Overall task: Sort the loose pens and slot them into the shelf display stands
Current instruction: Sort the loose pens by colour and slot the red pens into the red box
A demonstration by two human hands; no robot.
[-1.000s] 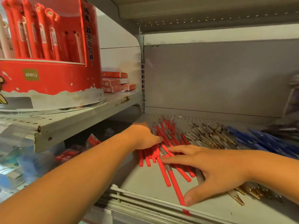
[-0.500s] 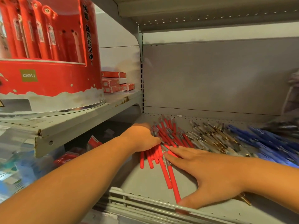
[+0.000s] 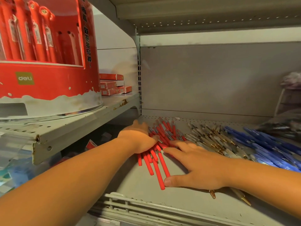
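A pile of loose red pens lies on the grey shelf floor, left of centre. My left hand rests against the pile's left side with its thumb on the pens; its fingers point toward the back wall. My right hand lies flat with spread fingers over the right side of the red pens, and its thumb touches the near ends of two of them. To the right lie several clear pens with gold tips, then a heap of blue pens. A round red display stand holding red pens stands on the higher shelf at left.
A low wire rail runs along the shelf's front edge. Small red boxes are stacked behind the display stand on the left shelf. Two gold-tipped pens lie near the front under my right forearm. Dark packets sit at the far right.
My right hand has slid left across the shelf, pushing the red pens into a tighter bundle against my left hand. The long red pens no longer reach the front rail.
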